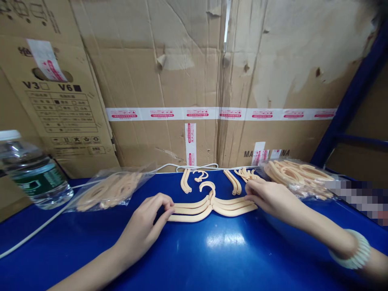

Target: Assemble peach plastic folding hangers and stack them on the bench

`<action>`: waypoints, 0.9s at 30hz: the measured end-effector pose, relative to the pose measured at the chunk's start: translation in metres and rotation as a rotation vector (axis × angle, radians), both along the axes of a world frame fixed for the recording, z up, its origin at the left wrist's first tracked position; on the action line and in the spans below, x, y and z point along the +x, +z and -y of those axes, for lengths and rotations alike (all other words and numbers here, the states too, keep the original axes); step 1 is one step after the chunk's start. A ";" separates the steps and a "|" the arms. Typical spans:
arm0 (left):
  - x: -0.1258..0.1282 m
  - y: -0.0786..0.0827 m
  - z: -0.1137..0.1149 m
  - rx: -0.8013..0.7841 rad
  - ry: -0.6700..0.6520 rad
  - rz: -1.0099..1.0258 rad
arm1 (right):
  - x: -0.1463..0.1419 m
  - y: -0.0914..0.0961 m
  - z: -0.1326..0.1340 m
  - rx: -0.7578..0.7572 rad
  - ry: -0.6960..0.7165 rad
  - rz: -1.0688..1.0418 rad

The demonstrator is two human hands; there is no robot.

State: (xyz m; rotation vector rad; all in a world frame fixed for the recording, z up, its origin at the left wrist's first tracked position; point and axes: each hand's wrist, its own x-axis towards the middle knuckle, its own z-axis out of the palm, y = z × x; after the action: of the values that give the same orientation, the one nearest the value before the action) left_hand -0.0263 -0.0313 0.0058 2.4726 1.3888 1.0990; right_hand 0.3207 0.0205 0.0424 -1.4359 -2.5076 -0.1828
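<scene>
Beige hangers (pixel 194 210) lie together on the blue tabletop, their hooks (pixel 207 186) bunched at the top and their arms spread to both sides. My left hand (pixel 151 216) is closed, thumb and fingers pinching the left arm ends. At the other side my right hand (pixel 263 196) is closed on the upper right arm end; its fingertips are partly hidden. Just behind are two small stacks of loose hanger arms, the left stack (pixel 185 181) and the right stack (pixel 233 182). Loose hooks (pixel 200 176) lie between them, and more curved pieces (pixel 246 173) sit beside my right hand.
A clear bag of beige hanger parts (pixel 110 190) lies at left, another bag (pixel 298 176) at right. A water bottle (pixel 39 178) stands far left near a white cable (pixel 33 237). Cardboard (pixel 169 81) walls the back; a blue metal post (pixel 348 85) rises at right.
</scene>
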 end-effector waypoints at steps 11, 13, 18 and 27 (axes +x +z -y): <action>0.000 -0.004 0.000 0.060 -0.016 0.006 | 0.000 -0.001 0.000 0.003 -0.002 0.003; -0.001 -0.005 0.000 0.065 -0.013 0.008 | 0.000 -0.001 -0.002 -0.007 -0.015 0.008; -0.001 -0.006 0.000 0.061 -0.016 0.005 | 0.000 -0.001 -0.002 -0.016 0.007 -0.037; -0.001 -0.005 -0.001 0.057 -0.018 0.011 | 0.001 -0.006 -0.003 0.113 0.097 -0.125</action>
State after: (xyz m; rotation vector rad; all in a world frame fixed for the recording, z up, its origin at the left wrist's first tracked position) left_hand -0.0277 -0.0303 0.0004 2.5091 1.3474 1.1632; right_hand 0.3221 0.0238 0.0364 -1.2397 -2.4180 -0.2071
